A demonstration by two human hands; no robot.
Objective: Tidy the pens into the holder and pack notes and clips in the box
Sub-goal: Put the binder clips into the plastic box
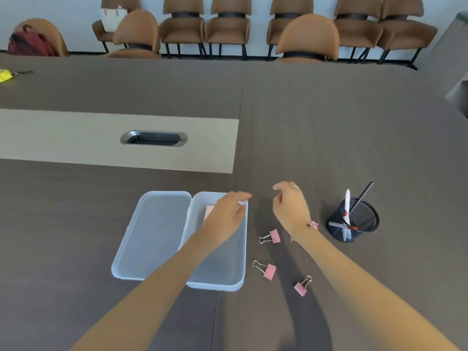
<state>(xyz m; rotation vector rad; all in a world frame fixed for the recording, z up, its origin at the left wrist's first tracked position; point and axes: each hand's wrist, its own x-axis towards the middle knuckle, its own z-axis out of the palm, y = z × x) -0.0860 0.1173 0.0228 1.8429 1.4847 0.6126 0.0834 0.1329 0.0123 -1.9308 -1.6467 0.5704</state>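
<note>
A clear plastic box [229,279] lies open on the dark table, its hinged lid [152,234] flat to the left. A pink note pad [209,211] rests in the box's far end, partly hidden by my left hand [228,214], which hovers over it with fingers apart and holds nothing. My right hand [290,206] hangs to the right of the box, fingers loosely curled and empty. Three pink binder clips [272,236] [267,270] [302,287] lie on the table between box and holder; another pink clip [314,224] peeks out behind my right wrist. A black mesh pen holder [354,221] holds pens.
A metal cable port [154,139] sits in the beige table inlay. Brown chairs [306,39] line the far side, one with a red bag [29,44]. A yellow item [5,76] lies at the far left of the table.
</note>
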